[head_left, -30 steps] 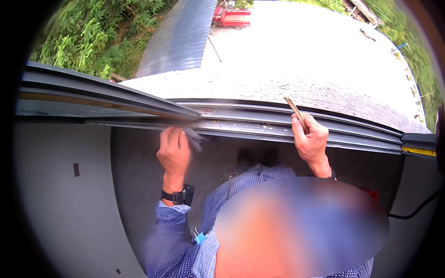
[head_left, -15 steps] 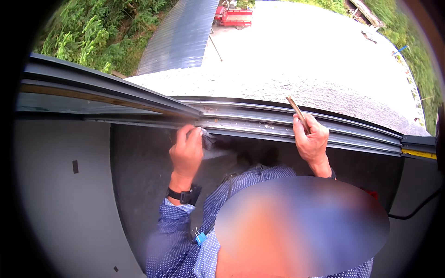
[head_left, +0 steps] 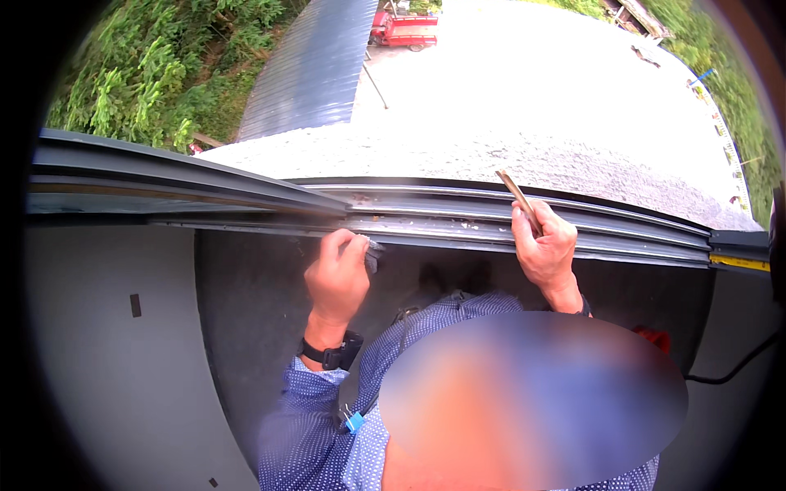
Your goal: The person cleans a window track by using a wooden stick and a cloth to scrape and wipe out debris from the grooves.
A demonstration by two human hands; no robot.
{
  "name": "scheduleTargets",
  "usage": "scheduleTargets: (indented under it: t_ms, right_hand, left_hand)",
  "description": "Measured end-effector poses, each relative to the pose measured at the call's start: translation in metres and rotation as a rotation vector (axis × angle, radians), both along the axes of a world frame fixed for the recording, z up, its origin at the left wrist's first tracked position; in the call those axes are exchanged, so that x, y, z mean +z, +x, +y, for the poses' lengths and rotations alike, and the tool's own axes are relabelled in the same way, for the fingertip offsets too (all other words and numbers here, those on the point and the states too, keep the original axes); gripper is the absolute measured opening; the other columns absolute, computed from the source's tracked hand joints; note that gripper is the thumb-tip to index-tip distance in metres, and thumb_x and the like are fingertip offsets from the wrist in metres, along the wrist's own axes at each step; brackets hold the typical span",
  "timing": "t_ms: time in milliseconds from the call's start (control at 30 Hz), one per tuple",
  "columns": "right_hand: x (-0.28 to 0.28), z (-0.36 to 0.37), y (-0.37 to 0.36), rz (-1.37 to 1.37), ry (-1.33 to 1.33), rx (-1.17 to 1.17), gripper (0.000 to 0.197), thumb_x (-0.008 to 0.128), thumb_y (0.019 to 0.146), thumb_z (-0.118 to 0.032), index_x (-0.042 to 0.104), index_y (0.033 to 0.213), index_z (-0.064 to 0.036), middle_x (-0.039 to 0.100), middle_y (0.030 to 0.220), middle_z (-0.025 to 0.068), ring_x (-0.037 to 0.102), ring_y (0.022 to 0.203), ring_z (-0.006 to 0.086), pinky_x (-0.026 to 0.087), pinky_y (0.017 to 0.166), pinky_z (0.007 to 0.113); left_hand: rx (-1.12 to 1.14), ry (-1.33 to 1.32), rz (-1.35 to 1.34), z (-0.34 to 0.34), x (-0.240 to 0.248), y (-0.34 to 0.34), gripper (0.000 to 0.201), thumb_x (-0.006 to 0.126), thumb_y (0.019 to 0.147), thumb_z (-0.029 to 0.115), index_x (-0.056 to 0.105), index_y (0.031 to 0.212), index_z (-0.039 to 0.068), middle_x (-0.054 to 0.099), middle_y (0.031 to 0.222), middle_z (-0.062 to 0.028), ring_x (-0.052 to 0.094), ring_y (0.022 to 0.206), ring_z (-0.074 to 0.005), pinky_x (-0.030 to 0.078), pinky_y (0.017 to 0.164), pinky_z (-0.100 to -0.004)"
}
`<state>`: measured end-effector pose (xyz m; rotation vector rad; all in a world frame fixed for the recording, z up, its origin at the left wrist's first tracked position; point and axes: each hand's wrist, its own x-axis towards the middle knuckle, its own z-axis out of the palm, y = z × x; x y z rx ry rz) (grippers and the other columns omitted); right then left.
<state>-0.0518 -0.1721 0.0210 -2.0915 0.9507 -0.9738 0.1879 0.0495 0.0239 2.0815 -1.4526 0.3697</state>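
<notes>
My left hand (head_left: 336, 280) is closed with its fingertips pinching a small grey cloth (head_left: 373, 256), which hangs at the inner edge of the window track (head_left: 442, 225). Most of the cloth is hidden behind my fingers. Farther right, my right hand (head_left: 547, 252) grips a thin, flat, brownish strip (head_left: 519, 196) that slants up and left over the track. Its lower end disappears inside my fist. Small light crumbs of debris lie in the grooves of the dark metal track.
A dark sliding window frame (head_left: 188, 186) crosses the left side. Beyond the sill lie a bright paved yard, a corrugated metal roof (head_left: 307, 69), a red cargo vehicle (head_left: 409, 33) and trees (head_left: 131, 82). Grey panel (head_left: 106, 344) stands left; a black cable (head_left: 729, 376) runs at right.
My left hand, with the cloth, has shifted slightly right and back from the track. My right hand keeps its hold on the strip. The whole view has tilted a little.
</notes>
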Motion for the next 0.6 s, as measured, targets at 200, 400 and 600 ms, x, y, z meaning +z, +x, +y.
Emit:
scheduleTargets:
  t_ms: [200, 400, 600]
  right_hand:
    - [-0.001, -0.002, -0.004, 0.029, 0.013, 0.022, 0.009, 0.073, 0.095, -0.006, 0.076, 0.102, -0.0007, 0.06, 0.065, 0.0043, 0.051, 0.053, 0.0096, 0.04, 0.052, 0.029]
    - [-0.002, -0.004, -0.001, -0.012, -0.02, 0.027, 0.01, 0.074, 0.095, -0.007, 0.076, 0.103, -0.0012, 0.06, 0.066, 0.0043, 0.052, 0.054, 0.0094, 0.04, 0.052, 0.028]
    - [-0.003, -0.001, -0.003, 0.019, -0.005, 0.023, 0.01, 0.074, 0.095, -0.007, 0.076, 0.104, -0.0016, 0.061, 0.065, 0.0041, 0.052, 0.053, 0.0094, 0.041, 0.052, 0.028]
  left_hand:
    - [0.107, -0.191, 0.041, -0.019, 0.012, -0.012, 0.015, 0.082, 0.089, -0.001, 0.077, 0.103, 0.001, 0.071, 0.103, -0.0096, 0.072, 0.08, -0.0226, 0.059, 0.066, -0.0338]
    - [0.138, -0.123, -0.026, -0.02, -0.02, -0.018, 0.014, 0.083, 0.091, 0.007, 0.077, 0.104, 0.007, 0.07, 0.102, -0.008, 0.072, 0.077, -0.0227, 0.059, 0.064, -0.0338]
    - [0.028, -0.03, -0.024, -0.007, -0.013, -0.016, 0.02, 0.086, 0.089, 0.014, 0.078, 0.107, 0.007, 0.069, 0.104, -0.007, 0.067, 0.066, -0.0197, 0.055, 0.056, -0.0342]
